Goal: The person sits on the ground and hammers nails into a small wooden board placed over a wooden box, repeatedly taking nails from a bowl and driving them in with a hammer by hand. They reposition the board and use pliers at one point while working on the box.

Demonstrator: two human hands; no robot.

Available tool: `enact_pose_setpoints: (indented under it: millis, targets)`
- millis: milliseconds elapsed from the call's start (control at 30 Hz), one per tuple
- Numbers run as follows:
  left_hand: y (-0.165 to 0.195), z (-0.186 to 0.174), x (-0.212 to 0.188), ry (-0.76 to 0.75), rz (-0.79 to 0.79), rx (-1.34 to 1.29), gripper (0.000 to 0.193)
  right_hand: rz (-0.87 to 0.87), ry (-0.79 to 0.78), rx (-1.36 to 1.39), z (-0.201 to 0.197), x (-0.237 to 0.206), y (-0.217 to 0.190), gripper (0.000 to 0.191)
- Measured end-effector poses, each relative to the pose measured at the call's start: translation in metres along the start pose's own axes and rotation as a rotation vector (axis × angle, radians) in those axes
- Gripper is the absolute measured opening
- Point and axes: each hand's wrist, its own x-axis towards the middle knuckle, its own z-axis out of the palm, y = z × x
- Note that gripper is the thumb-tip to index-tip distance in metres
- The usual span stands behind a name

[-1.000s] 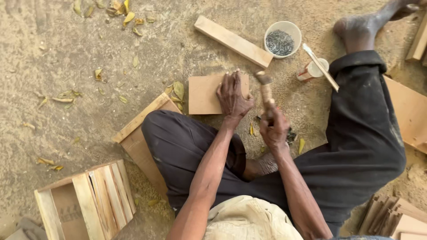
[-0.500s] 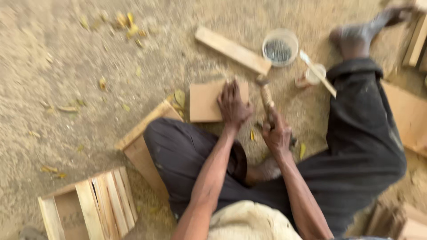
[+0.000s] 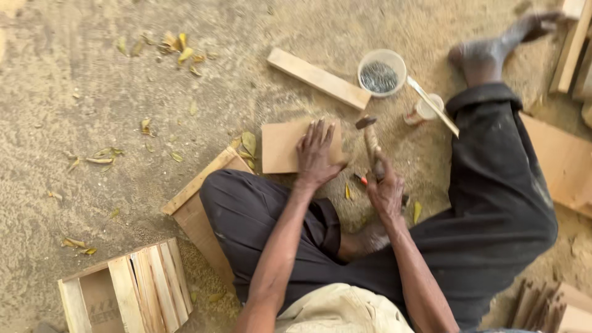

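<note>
Left hand (image 3: 317,154) spread flat on board (image 3: 280,147), right hand (image 3: 385,191) just beside it closed around hammer (image 3: 371,143) handle, head raised, cup of nails (image 3: 382,73) beyond on sandy ground (image 3: 92,92).

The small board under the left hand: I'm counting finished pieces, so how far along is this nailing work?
Done: one slatted crate stands assembled at lower left. In hand: the left hand presses the small board flat on the sandy ground while the right hand holds a hammer raised beside it. Left: a loose plank and a cup of nails wait unused beyond the board.
</note>
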Motion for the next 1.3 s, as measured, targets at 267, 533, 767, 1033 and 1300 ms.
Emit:
enact_pose_setpoints:
  millis: [267, 533, 767, 1033, 1300]
  targets:
    - [-0.023, -0.001, -0.015, 0.015, 0.110, 0.075, 0.088, 0.159, -0.038, 0.196, -0.001, 0.012, 0.024, 0.059]
    - [0.002, -0.028, 0.033, -0.150, 0.037, -0.028, 0.083, 0.287, -0.053, 0.386, -0.002, 0.019, 0.025, 0.062]
    - [0.086, 0.013, 0.178, -0.150, 0.113, -0.263, 0.018, 0.409, -0.093, 0.457, -0.002, 0.030, 0.018, 0.059]
    - [0.119, 0.023, 0.241, -0.196, 0.090, -0.239, 0.026, 0.335, -0.048, 0.537, 0.013, 0.036, 0.041, 0.053]
    - [0.119, 0.012, 0.242, -0.124, 0.215, -0.087, 0.008, 0.326, -0.068, 0.526, 0.017, 0.044, 0.042, 0.057]
